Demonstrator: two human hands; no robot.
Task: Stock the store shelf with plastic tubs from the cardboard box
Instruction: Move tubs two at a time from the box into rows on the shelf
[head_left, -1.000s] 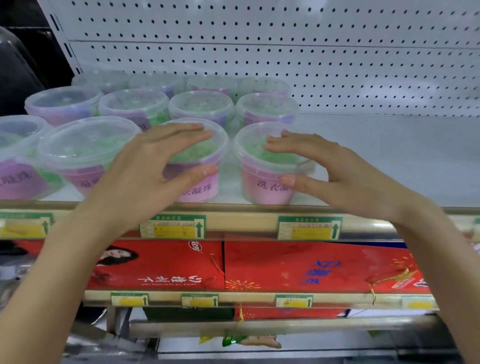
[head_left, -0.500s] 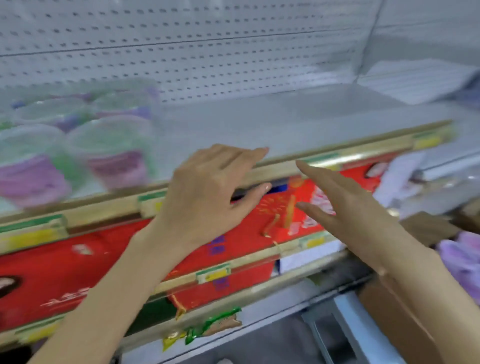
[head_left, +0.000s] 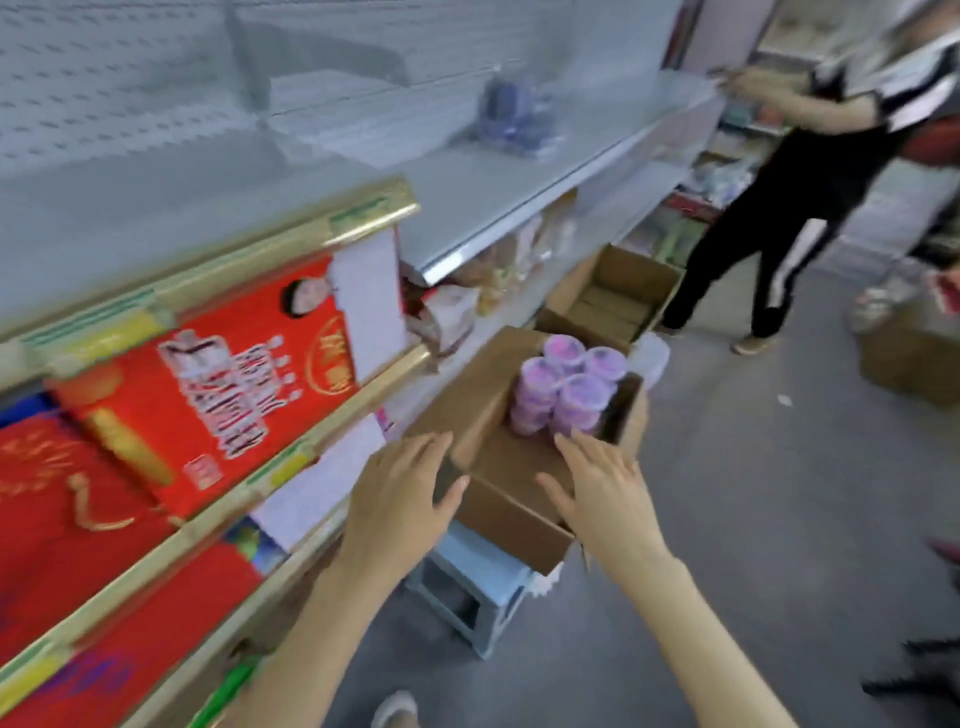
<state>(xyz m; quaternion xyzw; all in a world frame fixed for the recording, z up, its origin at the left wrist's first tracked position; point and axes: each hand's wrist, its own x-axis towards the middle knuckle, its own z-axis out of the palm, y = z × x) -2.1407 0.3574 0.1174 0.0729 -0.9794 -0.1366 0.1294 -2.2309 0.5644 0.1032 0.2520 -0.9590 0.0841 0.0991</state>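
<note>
An open cardboard box (head_left: 498, 514) sits on a pale blue stool (head_left: 472, 582) beside the shelving. Several purple plastic tubs (head_left: 566, 387) stand stacked in its far corner. My left hand (head_left: 402, 493) hovers over the box's near left flap, fingers spread and empty. Over the near edge of the box, my right hand (head_left: 605, 493) is held with straight fingers pointing toward the tubs, holding nothing. The grey store shelf (head_left: 218, 192) runs along the upper left, and the tubs stocked on it are out of view.
Red gift boxes (head_left: 218, 374) fill the shelf below the gold price rail. A second open cardboard box (head_left: 613, 291) lies on the floor further along. Another person (head_left: 789, 171) in dark clothes stands at the far end of the aisle. Grey floor spreads to the right.
My view has swung right and down from the stocked tubs to the cardboard box. Both hands have left the shelf and moved down toward the box, still empty.
</note>
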